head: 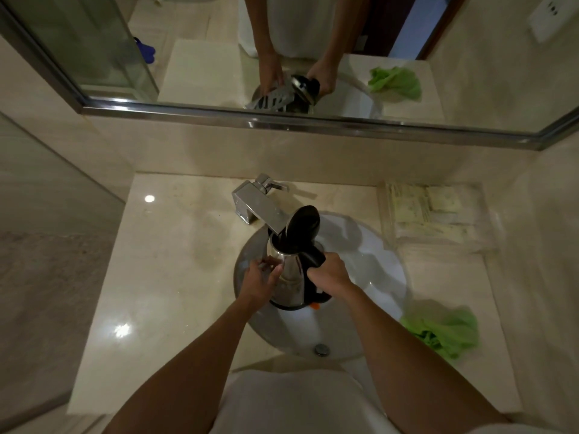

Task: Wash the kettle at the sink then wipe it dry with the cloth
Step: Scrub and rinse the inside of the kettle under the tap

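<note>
Kettle held over sink, lid raised, mouth under faucet. Right grip wrapped round black handle. Left grip laid against steel body, fingers loosely spread. Green cloth bunched on counter, right of sink.

- A bathroom, likely in a hotel or a home.
- A round glass sink sits in a polished, marble-like tabletop, with a chrome tap behind it.
- A wide mirror with a metal frame runs along the tiled wall above.
- A glass shower screen stands at the left.
- Small wrapped toiletry packets lie on a clear tray by the wall.
</note>
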The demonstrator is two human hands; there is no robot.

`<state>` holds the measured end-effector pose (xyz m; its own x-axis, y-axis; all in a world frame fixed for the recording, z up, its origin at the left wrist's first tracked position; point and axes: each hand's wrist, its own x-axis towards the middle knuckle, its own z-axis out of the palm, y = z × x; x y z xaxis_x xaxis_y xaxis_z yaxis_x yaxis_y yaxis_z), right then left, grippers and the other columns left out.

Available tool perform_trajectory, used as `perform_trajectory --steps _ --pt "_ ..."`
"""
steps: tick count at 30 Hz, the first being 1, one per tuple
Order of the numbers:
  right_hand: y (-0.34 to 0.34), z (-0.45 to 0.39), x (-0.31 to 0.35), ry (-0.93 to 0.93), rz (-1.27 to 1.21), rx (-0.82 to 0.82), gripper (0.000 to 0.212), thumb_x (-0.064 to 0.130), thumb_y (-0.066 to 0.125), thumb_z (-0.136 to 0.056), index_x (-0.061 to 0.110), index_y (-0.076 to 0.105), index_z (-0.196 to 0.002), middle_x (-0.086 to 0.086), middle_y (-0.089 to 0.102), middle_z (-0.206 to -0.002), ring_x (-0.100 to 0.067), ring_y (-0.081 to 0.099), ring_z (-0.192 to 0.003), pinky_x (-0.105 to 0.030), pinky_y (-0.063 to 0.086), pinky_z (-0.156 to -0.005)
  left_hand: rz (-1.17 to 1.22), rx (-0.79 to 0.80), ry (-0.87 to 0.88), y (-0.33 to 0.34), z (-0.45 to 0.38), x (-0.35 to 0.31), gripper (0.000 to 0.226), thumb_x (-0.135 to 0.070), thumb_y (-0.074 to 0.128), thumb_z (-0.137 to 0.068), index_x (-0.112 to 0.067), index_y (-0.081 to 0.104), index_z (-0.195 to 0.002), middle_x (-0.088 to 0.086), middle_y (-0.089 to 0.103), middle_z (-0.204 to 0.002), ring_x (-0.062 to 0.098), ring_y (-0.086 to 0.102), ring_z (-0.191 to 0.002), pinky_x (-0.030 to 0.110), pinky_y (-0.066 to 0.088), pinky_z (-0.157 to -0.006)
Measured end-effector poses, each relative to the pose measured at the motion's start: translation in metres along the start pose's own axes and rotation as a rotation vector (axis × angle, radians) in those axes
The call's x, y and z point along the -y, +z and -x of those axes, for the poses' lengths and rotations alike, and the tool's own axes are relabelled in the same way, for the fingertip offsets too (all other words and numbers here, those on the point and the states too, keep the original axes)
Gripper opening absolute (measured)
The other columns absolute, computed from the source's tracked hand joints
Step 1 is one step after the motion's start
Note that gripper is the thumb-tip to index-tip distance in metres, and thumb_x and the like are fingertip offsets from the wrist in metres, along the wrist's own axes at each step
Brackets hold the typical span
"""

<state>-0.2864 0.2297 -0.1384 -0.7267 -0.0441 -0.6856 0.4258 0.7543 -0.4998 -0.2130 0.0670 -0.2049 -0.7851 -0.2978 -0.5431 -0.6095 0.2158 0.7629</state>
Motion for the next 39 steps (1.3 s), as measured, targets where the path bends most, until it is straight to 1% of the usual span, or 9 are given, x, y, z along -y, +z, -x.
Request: perform_trajectory --steps 8,11,17,19,22,26,31,35,39 --pt "-0.001 -0.001 0.001 0.001 0.006 0.000 0.025 0.008 0.065 -0.085 0.011 0.063 -0.110 -0.003 0.062 -0.083 -0.010 0.059 -0.071 -0.022 0.044 -0.058 0.009 0.017 -0.003 0.000 0.002 -0.002 0.051 -0.043 0.064 -0.088 -0.012 0.047 -0.124 0.002 0.061 -0.117 0.018 0.059 -0.109 0.042 0.051 -0.094" --pt "-0.002 -0.002 -0.001 -0.010 0.010 0.013 0.024 0.008 0.066 -0.083 0.011 0.064 -0.107 -0.004 0.064 -0.083 -0.014 0.062 -0.073 -0.024 0.048 -0.061 0.007 0.031 -0.009 0.000 -0.001 0.003 0.060 -0.053 0.062 -0.083 -0.013 0.048 -0.126 0.002 0.063 -0.119 0.019 0.061 -0.109 0.042 0.053 -0.092" --pt "-0.008 -0.002 -0.004 -0.045 0.026 0.070 0.018 0.003 0.066 -0.077 0.018 0.060 -0.086 -0.007 0.065 -0.080 -0.017 0.064 -0.075 -0.029 0.051 -0.066 -0.002 0.052 -0.013 -0.001 0.009 -0.004 0.055 -0.039 0.060 -0.091 -0.009 0.039 -0.132 0.000 0.057 -0.118 0.018 0.056 -0.110 0.036 0.050 -0.091" --pt "-0.009 -0.002 -0.003 -0.046 0.027 0.078 0.020 0.002 0.065 -0.076 0.019 0.059 -0.084 -0.008 0.065 -0.080 -0.019 0.064 -0.075 -0.030 0.051 -0.067 -0.001 0.054 -0.005 -0.001 0.010 -0.005 0.044 -0.038 0.057 -0.093 -0.015 0.041 -0.128 0.002 0.058 -0.119 0.018 0.057 -0.108 0.037 0.051 -0.091" --pt "-0.010 -0.002 0.000 -0.040 -0.001 0.083 0.020 -0.001 0.063 -0.075 0.016 0.059 -0.084 -0.008 0.063 -0.078 -0.019 0.062 -0.072 -0.028 0.048 -0.061 -0.010 0.070 0.036 -0.004 0.011 -0.009 0.006 -0.033 0.050 -0.098 -0.039 0.047 -0.099 0.005 0.062 -0.118 0.024 0.060 -0.106 0.042 0.051 -0.090" --pt "-0.008 -0.003 0.003 -0.034 -0.027 0.120 0.028 -0.001 0.063 -0.066 0.013 0.058 -0.090 -0.010 0.061 -0.079 -0.022 0.062 -0.072 -0.030 0.049 -0.060 0.000 0.057 0.081 -0.008 0.015 -0.011 0.020 -0.031 0.046 -0.100 -0.049 0.042 -0.093 0.005 0.061 -0.120 0.024 0.059 -0.106 0.043 0.051 -0.091" --pt "-0.004 -0.008 0.003 -0.038 -0.049 0.150 0.037 0.004 0.063 -0.059 0.008 0.057 -0.095 -0.012 0.059 -0.079 -0.024 0.062 -0.072 -0.033 0.051 -0.061 0.062 0.020 0.074 -0.012 0.012 -0.003 0.015 -0.032 0.049 -0.098 -0.030 0.045 -0.113 0.004 0.064 -0.123 0.020 0.058 -0.117 0.042 0.046 -0.101" --pt "-0.005 -0.012 0.005 -0.047 -0.052 0.142 0.037 0.005 0.063 -0.057 0.009 0.057 -0.093 -0.010 0.059 -0.078 -0.023 0.061 -0.069 -0.032 0.049 -0.059 0.059 0.010 0.071 -0.013 0.011 -0.006 0.011 -0.030 0.050 -0.098 -0.036 0.044 -0.105 0.007 0.063 -0.124 0.021 0.058 -0.116 0.043 0.045 -0.101" --pt "-0.004 -0.014 0.004 -0.070 -0.072 0.129 0.037 0.001 0.063 -0.060 0.009 0.057 -0.095 -0.009 0.059 -0.078 -0.022 0.061 -0.069 -0.031 0.049 -0.059 0.065 0.017 0.035 -0.013 0.008 -0.006 0.030 -0.039 0.052 -0.095 -0.024 0.042 -0.118 0.005 0.064 -0.122 0.020 0.060 -0.114 0.042 0.047 -0.098"
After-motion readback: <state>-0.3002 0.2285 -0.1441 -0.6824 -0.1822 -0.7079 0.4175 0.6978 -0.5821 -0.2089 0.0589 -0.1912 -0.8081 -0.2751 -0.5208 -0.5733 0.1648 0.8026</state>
